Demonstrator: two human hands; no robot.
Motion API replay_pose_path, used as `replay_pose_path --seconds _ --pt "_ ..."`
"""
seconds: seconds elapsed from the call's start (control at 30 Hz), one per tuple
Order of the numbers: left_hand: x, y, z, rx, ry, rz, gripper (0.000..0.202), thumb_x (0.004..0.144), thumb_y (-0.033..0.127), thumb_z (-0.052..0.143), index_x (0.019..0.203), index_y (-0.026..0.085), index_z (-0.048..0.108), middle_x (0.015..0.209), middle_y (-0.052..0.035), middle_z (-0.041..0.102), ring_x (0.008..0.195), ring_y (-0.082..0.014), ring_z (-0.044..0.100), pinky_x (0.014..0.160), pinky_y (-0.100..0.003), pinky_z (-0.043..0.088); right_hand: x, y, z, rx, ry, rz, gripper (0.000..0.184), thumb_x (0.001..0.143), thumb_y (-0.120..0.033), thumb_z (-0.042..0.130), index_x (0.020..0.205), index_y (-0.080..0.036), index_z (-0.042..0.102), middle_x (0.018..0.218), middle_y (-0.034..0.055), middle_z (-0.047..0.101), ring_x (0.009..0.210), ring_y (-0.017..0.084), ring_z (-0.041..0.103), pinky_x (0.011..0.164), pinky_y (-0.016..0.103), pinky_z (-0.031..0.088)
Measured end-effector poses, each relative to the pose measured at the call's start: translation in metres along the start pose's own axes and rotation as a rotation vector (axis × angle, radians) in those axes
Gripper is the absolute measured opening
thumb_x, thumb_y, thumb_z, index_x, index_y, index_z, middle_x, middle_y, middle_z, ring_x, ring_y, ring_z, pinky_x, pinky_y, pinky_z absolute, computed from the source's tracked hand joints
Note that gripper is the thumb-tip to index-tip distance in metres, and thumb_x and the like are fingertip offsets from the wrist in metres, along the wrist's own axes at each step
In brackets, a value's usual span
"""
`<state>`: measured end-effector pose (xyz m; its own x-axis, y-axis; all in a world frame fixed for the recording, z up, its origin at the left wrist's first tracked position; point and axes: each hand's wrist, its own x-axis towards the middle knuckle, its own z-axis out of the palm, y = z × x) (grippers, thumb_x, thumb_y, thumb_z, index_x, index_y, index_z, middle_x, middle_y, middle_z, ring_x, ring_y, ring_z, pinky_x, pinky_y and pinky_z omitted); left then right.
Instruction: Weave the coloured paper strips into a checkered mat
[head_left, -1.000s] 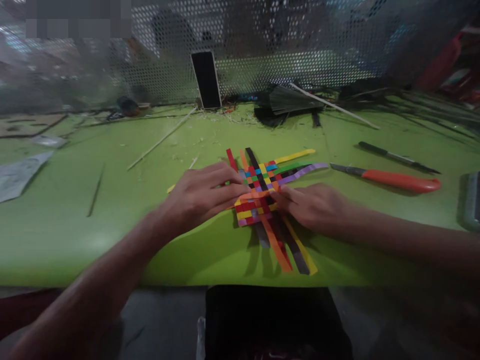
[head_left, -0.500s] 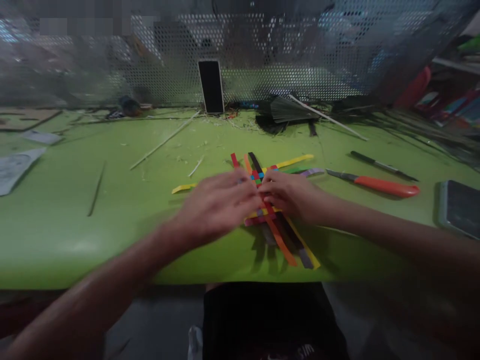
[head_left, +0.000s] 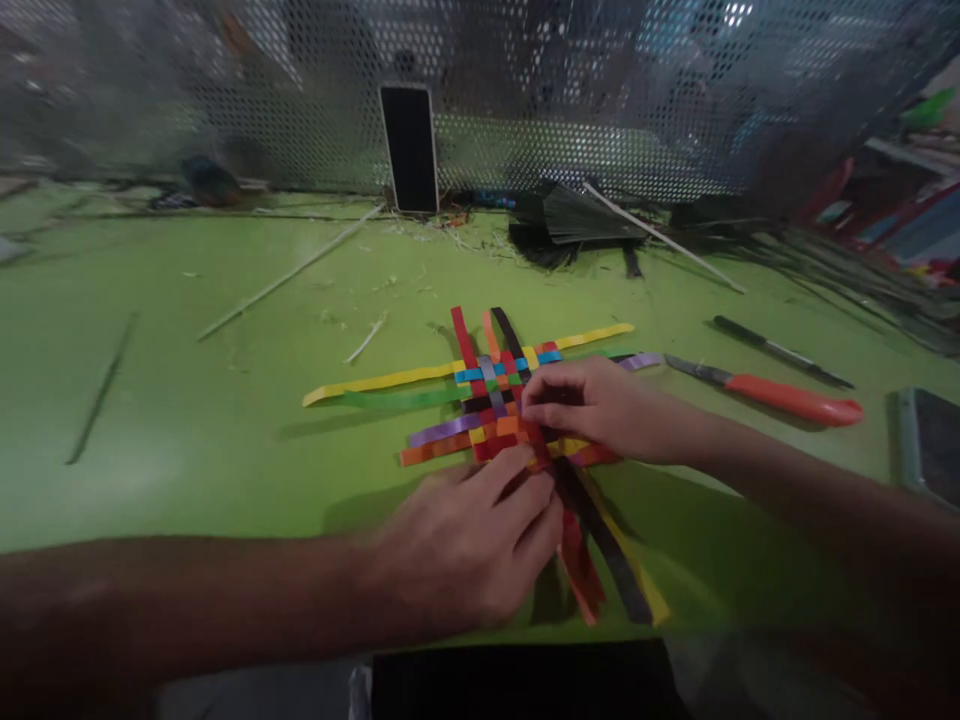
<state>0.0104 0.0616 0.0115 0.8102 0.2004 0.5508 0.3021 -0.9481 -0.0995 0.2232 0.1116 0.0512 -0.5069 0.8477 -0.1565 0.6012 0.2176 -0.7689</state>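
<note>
A woven piece of colored strips (head_left: 491,375) lies on the green tabletop, crossed in red, blue, purple, black, orange, yellow and green, with long loose ends on all sides. My right hand (head_left: 604,408) is at its right side, thumb and forefinger pinched together at the weave's middle. Over the near edge, my left hand (head_left: 480,530) has its fingers curled onto the strips; its fingertips are partly hidden. Below it, orange, black and yellow strip ends (head_left: 615,545) stick out toward the table's front edge.
To the right lie an orange-handled knife (head_left: 795,398), a dark pen-like tool (head_left: 784,350) and a phone (head_left: 934,445). Another phone (head_left: 410,150) leans upright against the perforated metal panel (head_left: 510,140). Black strips (head_left: 585,218), thin pale sticks (head_left: 292,272) and shavings lie at the back.
My left hand has moved down and nearer, from the weave's left side to its near edge, uncovering the left strips. My right hand stays at the weave. The camera view has shifted.
</note>
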Motion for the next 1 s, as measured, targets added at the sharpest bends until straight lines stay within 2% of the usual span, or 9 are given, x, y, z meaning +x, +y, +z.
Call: replay_pose_path --seconds 0.17,0.3,0.4,0.47,0.57,0.63,0.73,0.83,1.0 --pt "-0.003 0.004 0.0 -0.007 -0.023 -0.057 0.023 0.101 0.013 0.049 0.101 0.012 0.072 0.104 -0.0099 0.077 0.093 -0.0273 0.075 0.061 -0.033 0.062 -0.002 0.009 0.005 0.344 0.136 0.101 0.02 0.082 -0.031 0.077 0.096 -0.019 0.069 0.085 0.0009 0.068 0.077 0.014 0.062 0.074 0.03 0.052" --pt "-0.003 0.005 0.0 0.021 -0.024 -0.051 0.024 0.102 0.014 0.048 0.106 0.011 0.071 0.111 -0.0102 0.077 0.1 -0.0283 0.076 0.062 -0.032 0.063 -0.003 0.01 0.006 0.363 0.263 0.141 0.018 0.079 -0.026 0.074 0.096 -0.021 0.069 0.087 0.001 0.068 0.074 0.014 0.062 0.07 0.03 0.053" --pt "-0.003 0.004 0.0 0.016 -0.021 -0.06 0.02 0.102 0.016 0.052 0.104 0.013 0.072 0.107 -0.0081 0.077 0.098 -0.0268 0.076 0.061 -0.031 0.062 -0.003 0.007 0.004 0.201 0.194 0.089 0.011 0.087 -0.026 0.065 0.094 -0.021 0.072 0.092 0.0032 0.071 0.08 0.016 0.065 0.073 0.031 0.052" --pt "-0.003 0.004 0.0 0.011 -0.004 -0.064 0.02 0.101 0.016 0.053 0.101 0.014 0.072 0.103 -0.0072 0.077 0.095 -0.0256 0.076 0.061 -0.031 0.062 -0.003 0.005 0.005 0.038 0.162 0.029 0.018 0.092 -0.026 0.058 0.098 -0.022 0.074 0.099 0.0049 0.07 0.084 0.017 0.064 0.073 0.032 0.051" --pt "-0.003 0.004 0.002 0.02 -0.013 -0.054 0.018 0.1 0.016 0.055 0.101 0.014 0.073 0.101 -0.0078 0.077 0.095 -0.0258 0.075 0.062 -0.031 0.061 -0.004 0.004 0.009 -0.138 0.149 -0.075 0.022 0.095 -0.032 0.059 0.106 -0.023 0.075 0.109 0.0075 0.066 0.088 0.018 0.062 0.073 0.032 0.05" --pt "-0.002 0.004 0.003 0.025 -0.009 -0.063 0.018 0.099 0.015 0.056 0.1 0.014 0.074 0.1 -0.008 0.077 0.094 -0.026 0.075 0.062 -0.032 0.062 -0.004 0.004 0.011 -0.177 0.128 -0.104 0.019 0.094 -0.034 0.062 0.1 -0.022 0.075 0.107 0.0078 0.065 0.089 0.019 0.061 0.076 0.033 0.05" --pt "-0.001 0.004 0.003 0.019 0.012 -0.075 0.021 0.1 0.014 0.053 0.097 0.014 0.074 0.098 -0.0071 0.077 0.091 -0.0256 0.076 0.06 -0.032 0.062 -0.003 0.002 0.012 -0.111 0.102 -0.047 0.016 0.092 -0.036 0.066 0.086 -0.021 0.069 0.095 0.0051 0.066 0.081 0.018 0.06 0.073 0.033 0.048" --pt "-0.002 0.004 0.002 0.027 -0.018 -0.055 0.024 0.1 0.011 0.051 0.099 0.013 0.074 0.101 -0.0065 0.078 0.092 -0.0256 0.076 0.06 -0.033 0.062 -0.001 0.001 0.01 0.05 0.071 0.054 0.021 0.089 -0.041 0.069 0.082 -0.021 0.065 0.079 0.0012 0.065 0.071 0.016 0.058 0.064 0.031 0.046" --pt "-0.003 0.005 0.003 0.04 -0.039 -0.057 0.025 0.101 0.011 0.049 0.101 0.015 0.074 0.105 -0.0057 0.077 0.095 -0.0256 0.076 0.059 -0.033 0.062 -0.002 0.0 0.008 0.233 0.195 0.128 0.02 0.078 -0.031 0.078 0.087 -0.021 0.064 0.08 0.0 0.065 0.073 0.015 0.06 0.067 0.03 0.05"
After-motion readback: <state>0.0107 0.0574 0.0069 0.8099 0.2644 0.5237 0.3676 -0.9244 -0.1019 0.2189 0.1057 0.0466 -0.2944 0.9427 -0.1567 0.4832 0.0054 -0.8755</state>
